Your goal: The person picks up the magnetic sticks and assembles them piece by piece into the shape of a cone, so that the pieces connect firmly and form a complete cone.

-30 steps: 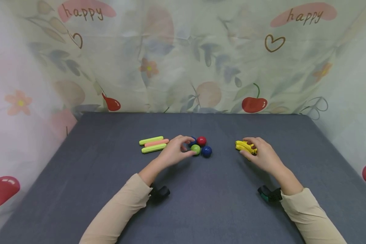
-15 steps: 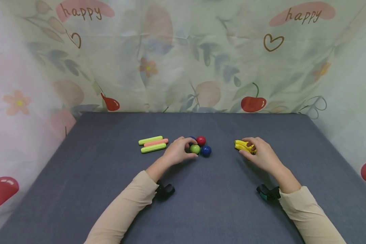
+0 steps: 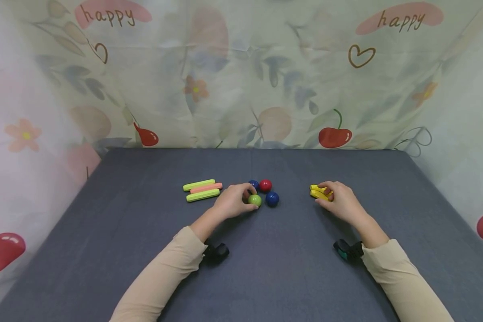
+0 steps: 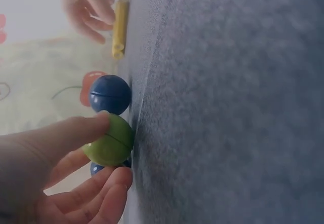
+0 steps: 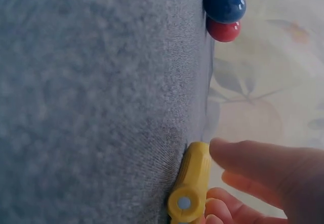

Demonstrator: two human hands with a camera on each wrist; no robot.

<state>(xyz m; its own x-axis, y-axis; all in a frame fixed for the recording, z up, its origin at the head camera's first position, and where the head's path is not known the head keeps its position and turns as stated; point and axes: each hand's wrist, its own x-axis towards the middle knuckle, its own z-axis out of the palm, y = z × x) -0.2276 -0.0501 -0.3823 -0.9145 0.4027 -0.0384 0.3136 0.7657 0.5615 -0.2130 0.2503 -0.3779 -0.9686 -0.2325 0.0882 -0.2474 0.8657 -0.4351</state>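
Nearest to us, two beige sleeves (image 3: 161,273) of soft, creased cloth cross the surface (image 3: 265,277), which has a dark, blue-grey, finely woven covering. At each wrist we find a wrist camera (image 3: 219,253) in a black housing.

Beyond it, the left hand (image 3: 230,201) grasps the green ball (image 3: 255,200), thumb on one side and curled fingers on the other. The ball is at or close to the surface, left of the near blue ball (image 3: 272,199). We judge it light, hard and unlikely to break, but its glossy skin may slip and roll—we would take hold across the widest part, thumb opposite fingers. A seam runs round its shell.

To the right, the right hand (image 3: 342,201) is bent around the yellow pieces (image 3: 319,193); we cannot tell whether the grasp is complete. These pieces look like stiff, light plastic bars, one with a round, ringed end. We would hold them across their long sides.

Slightly farther, we locate three ridged sticks (image 3: 203,195), two yellow-green and one orange, lying side by side left of the left hand. Behind the green ball sit the far blue ball (image 3: 254,184) and the red ball (image 3: 265,185)—both round and shiny. At the back hangs a printed curtain (image 3: 249,76), lightly wrinkled.
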